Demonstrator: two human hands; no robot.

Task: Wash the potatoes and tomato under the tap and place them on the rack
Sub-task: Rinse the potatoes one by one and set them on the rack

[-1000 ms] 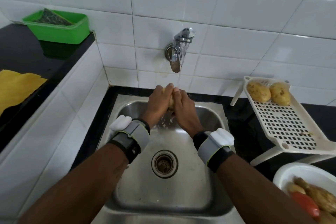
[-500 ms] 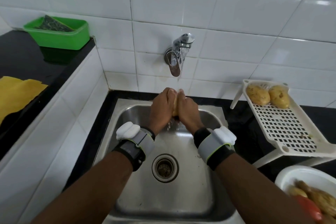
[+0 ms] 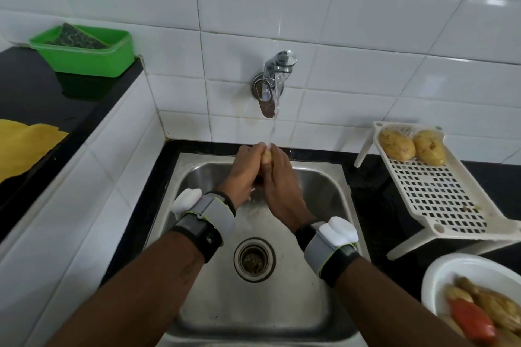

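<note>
Over the steel sink (image 3: 332, 177), my left hand (image 3: 242, 175) and my right hand (image 3: 282, 186) hold a potato (image 3: 266, 157) pressed between them. Only its yellow top shows between my fingers. Water runs from the wall tap (image 3: 272, 84) onto it. Two potatoes (image 3: 397, 146) (image 3: 430, 147) lie side by side at the far end of the white slotted rack (image 3: 439, 194) to the right. A white bowl (image 3: 456, 270) at the lower right holds a red tomato (image 3: 473, 321) and more potatoes (image 3: 490, 304).
The sink drain (image 3: 254, 259) lies below my wrists. A black counter on the left carries a green tub (image 3: 84, 60) with a scrub pad and a yellow cloth (image 3: 25, 146). White tiled wall runs behind the tap.
My two hands have stayed together on the potato under the stream, shifting slightly around it. The view has tilted down a little.
</note>
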